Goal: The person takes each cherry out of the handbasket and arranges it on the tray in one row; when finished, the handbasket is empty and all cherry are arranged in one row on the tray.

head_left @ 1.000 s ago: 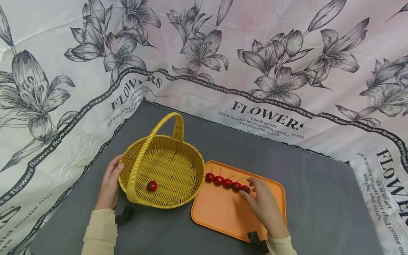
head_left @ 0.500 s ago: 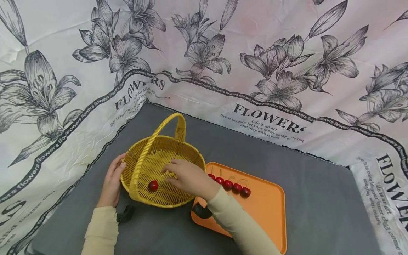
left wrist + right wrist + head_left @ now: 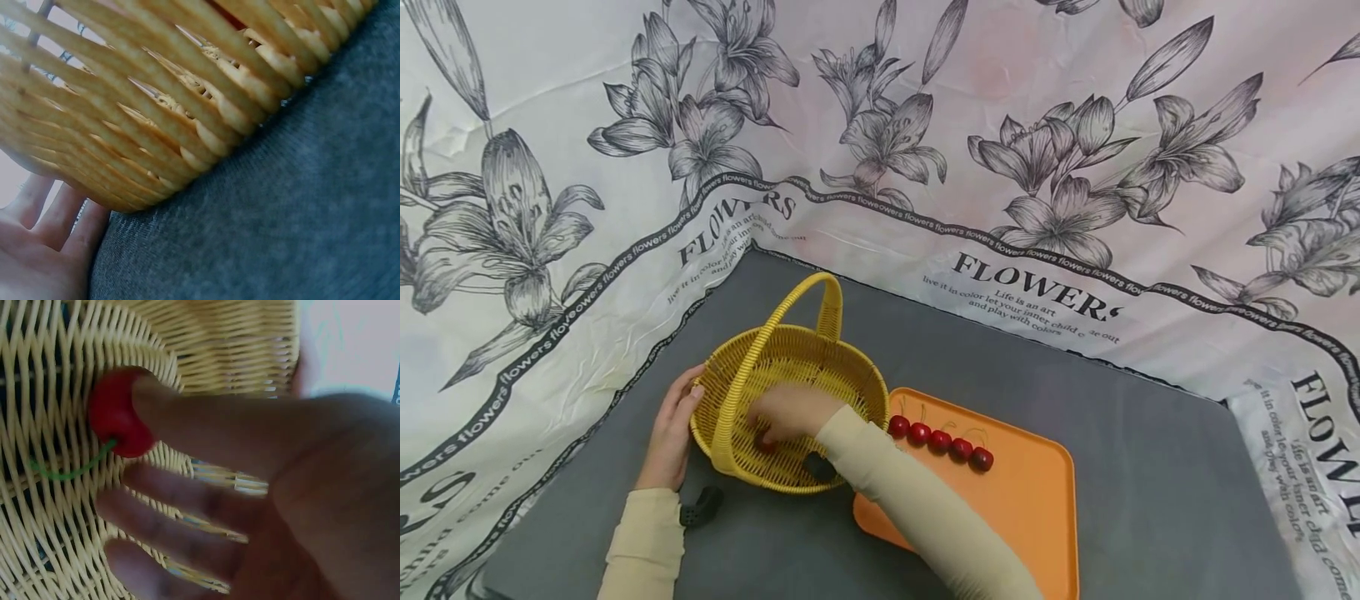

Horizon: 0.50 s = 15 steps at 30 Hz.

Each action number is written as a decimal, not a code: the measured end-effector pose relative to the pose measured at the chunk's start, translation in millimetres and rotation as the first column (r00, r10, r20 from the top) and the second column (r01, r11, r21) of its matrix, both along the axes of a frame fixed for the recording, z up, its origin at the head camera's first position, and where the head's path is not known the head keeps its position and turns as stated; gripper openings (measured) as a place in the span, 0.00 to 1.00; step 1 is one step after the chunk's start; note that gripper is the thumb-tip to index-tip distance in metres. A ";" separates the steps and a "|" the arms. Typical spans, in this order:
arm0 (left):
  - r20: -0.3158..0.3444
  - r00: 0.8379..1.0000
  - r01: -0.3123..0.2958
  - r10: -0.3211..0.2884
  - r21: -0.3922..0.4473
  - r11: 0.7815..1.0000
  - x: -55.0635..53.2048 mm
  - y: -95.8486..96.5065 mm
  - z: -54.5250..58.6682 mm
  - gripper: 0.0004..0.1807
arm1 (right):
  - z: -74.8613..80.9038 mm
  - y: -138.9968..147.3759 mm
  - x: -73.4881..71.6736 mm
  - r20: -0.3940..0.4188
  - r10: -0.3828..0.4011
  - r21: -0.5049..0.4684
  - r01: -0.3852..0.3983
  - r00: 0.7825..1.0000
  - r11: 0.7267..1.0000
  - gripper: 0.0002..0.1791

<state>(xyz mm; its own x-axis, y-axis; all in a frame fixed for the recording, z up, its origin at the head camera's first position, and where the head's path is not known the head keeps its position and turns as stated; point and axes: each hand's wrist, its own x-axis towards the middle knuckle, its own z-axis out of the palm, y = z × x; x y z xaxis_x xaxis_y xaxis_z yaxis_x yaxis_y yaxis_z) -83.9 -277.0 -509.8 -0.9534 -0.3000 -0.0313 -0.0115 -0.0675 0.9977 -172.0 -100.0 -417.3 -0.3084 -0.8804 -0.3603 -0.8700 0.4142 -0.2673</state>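
Note:
A yellow wicker basket (image 3: 865, 375) with a tall arched handle stands left of centre in the head view. At its left side my left hand (image 3: 672, 435) holds the rim; in the left wrist view, fingers (image 3: 62, 215) of it lie along the outer wall. My right hand (image 3: 797, 410) is down inside the basket, at a red cherry (image 3: 765, 444). In the right wrist view the thumb presses this cherry (image 3: 115, 415), whose green stem shows; the index finger is hidden behind, the other fingers spread over the wicker. Several cherries (image 3: 940, 442) with stems lie in a row on an orange tray (image 3: 1022, 500).
The tray's left edge lies close beside the basket on a dark grey tabletop (image 3: 1165, 467). White cloth (image 3: 880, 225) with flower prints and lettering hangs around the back and sides. The basket's handle (image 3: 775, 325) arches near the right hand.
My right hand has gone from the row of cherries on the tray, leftward and down into the basket, to the cherry there. The left hand stays at the rim. The view has shifted slightly.

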 end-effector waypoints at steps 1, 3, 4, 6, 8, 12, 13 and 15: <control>0.003 1.000 0.001 -0.001 0.000 1.000 -0.3 -0.1 -0.2 0.28 | -1.1 -0.5 0.4 0.005 0.004 0.011 -0.004 1.000 1.000 0.12; 0.007 1.000 0.005 -0.005 0.003 1.000 -0.7 -0.1 -0.6 0.28 | -3.1 -0.9 1.4 0.028 0.007 0.021 -0.008 1.000 1.000 0.10; 0.008 1.000 0.007 -0.007 0.004 1.000 -0.7 0.1 -0.7 0.28 | -3.6 -0.8 1.9 0.036 0.003 0.024 -0.004 0.999 1.000 0.10; 0.013 1.000 0.007 -0.007 -0.001 1.000 -0.4 0.6 -0.8 0.28 | -4.3 -0.3 2.6 0.050 -0.015 0.026 0.014 0.999 1.000 0.10; 0.015 1.000 0.008 -0.008 -0.002 1.000 0.1 1.1 -0.8 0.28 | -5.4 0.6 2.1 0.062 -0.022 0.015 0.021 0.998 1.000 0.10; 0.003 1.000 0.016 -0.016 -0.011 1.000 1.0 1.5 -0.1 0.28 | -2.2 5.6 -3.0 0.112 -0.033 -0.014 0.035 0.993 0.999 0.10; -0.002 1.000 0.016 -0.016 -0.012 1.000 1.1 1.4 0.1 0.28 | 1.0 7.7 -5.2 0.134 -0.038 -0.028 0.042 0.990 0.999 0.11; -0.013 1.000 0.015 -0.015 -0.013 1.000 1.1 0.8 0.8 0.27 | 9.1 14.5 -10.0 0.167 -0.051 -0.060 0.062 0.985 0.996 0.13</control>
